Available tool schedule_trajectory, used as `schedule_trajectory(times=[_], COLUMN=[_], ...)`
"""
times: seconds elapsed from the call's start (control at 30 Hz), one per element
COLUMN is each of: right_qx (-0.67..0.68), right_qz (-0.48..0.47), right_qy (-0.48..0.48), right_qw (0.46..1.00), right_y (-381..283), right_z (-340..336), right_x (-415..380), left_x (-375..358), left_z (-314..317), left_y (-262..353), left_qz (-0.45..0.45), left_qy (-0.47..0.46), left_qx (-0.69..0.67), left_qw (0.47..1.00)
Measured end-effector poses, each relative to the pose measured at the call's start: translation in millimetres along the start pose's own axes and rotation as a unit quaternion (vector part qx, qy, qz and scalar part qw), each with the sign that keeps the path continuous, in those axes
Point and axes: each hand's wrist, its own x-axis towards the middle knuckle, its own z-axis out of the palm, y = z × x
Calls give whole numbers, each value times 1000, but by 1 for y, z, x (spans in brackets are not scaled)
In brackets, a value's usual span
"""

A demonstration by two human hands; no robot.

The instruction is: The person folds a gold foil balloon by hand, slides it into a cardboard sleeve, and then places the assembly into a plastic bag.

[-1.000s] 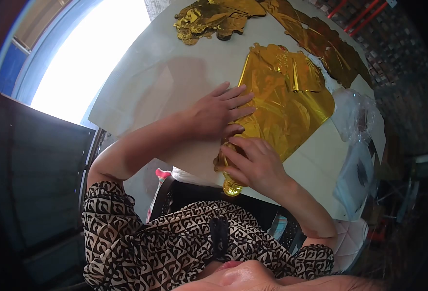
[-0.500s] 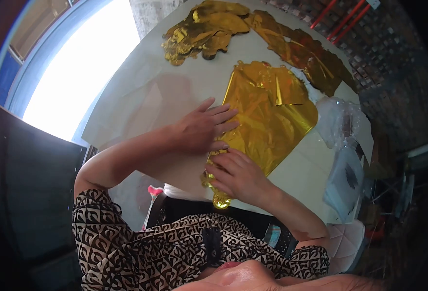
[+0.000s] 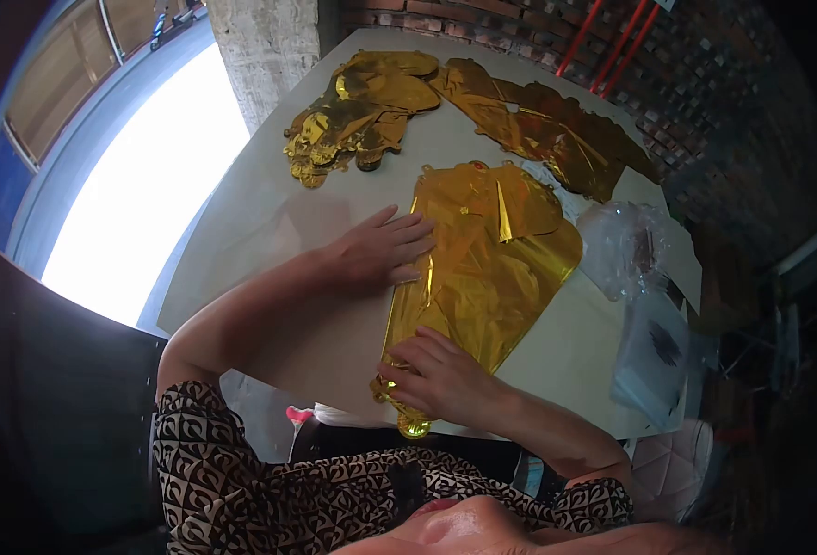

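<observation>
A flattened gold foil balloon [image 3: 492, 259] lies on the pale table [image 3: 270, 213] in front of me. My left hand [image 3: 381, 250] rests flat on the balloon's left edge, fingers spread and pointing right. My right hand [image 3: 436, 379] is curled over the narrow near end of the balloon, fingers closed on the foil just above its small round tail [image 3: 415, 427] at the table's front edge. A folded foil flap [image 3: 506, 208] sits on the balloon's upper part.
Two heaps of crumpled gold foil pieces lie at the far side, one on the left [image 3: 353, 116] and one on the right [image 3: 557, 129]. Clear plastic bags [image 3: 631, 245] sit at the right edge. A concrete pillar [image 3: 265, 46] and a brick wall stand beyond the table.
My right hand has slid down the balloon toward its near end, away from my left hand. The left hand stays flat on the balloon's edge. The view has tilted to show more of the far table.
</observation>
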Motion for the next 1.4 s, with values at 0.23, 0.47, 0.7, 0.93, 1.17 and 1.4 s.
schedule_trajectory(times=[0.23,0.47,0.7,0.93,1.17,1.4], right_qx=[18,17,8,7,-26,61], right_qz=[2,3,15,26,21,8], right_qy=[6,-3,-14,-28,-37,-80], right_qw=[1000,1000,1000,999,999,995], right_y=[3,4,4,-3,-14,7], right_z=[4,5,6,-2,-6,-45], right_x=[-3,-4,-4,0,1,15], left_x=[1,19,22,21,19,17], left_z=[1,9,5,3,3,8], left_y=[-2,-17,-15,-15,-14,-16], left_qz=[-10,-14,-21,-22,-21,-25], left_qy=[-11,-3,-8,-4,6,16], left_qx=[-7,-11,1,0,5,-7], left_qw=[1000,1000,1000,1000,1000,1000])
